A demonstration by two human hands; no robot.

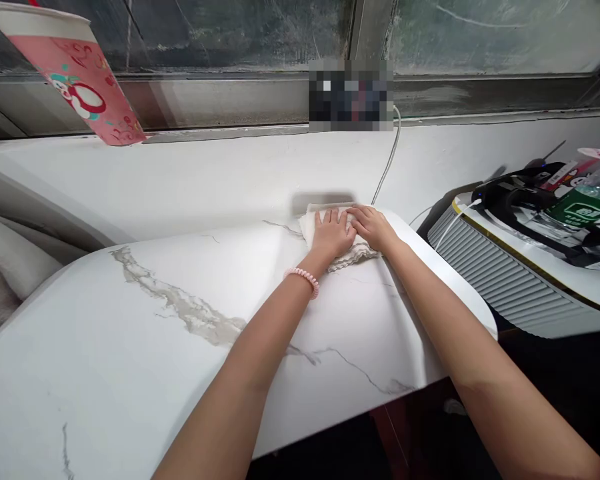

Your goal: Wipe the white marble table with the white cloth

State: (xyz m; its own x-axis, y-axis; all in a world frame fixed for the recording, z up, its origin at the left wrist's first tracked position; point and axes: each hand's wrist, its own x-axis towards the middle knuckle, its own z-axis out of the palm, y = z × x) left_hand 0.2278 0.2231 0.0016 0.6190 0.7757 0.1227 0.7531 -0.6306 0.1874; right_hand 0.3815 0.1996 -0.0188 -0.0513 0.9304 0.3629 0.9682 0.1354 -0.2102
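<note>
A folded cream-white cloth (353, 257) with a ruffled edge lies on the marble-patterned white table (180, 373), close to its far edge. Flat on top of it rests my left hand (331, 233), fingers stretched out and slightly spread, with a pink coiled band (305, 277) around the wrist. My right hand (373, 229) lies on the cloth's right side, its extended fingers touching or nearly touching the left thumb. Neither hand wraps around the cloth, and both palms face down. Part of the cloth is hidden under the hands.
A pink paper cup (85, 87) stands on the window ledge at upper left. A white cable (389, 160) runs down behind the table from a blurred item. At right, a ribbed white cabinet (485, 253) carries a green-labelled bottle (580, 207) and black items. Grey fabric (15, 267) sits at left.
</note>
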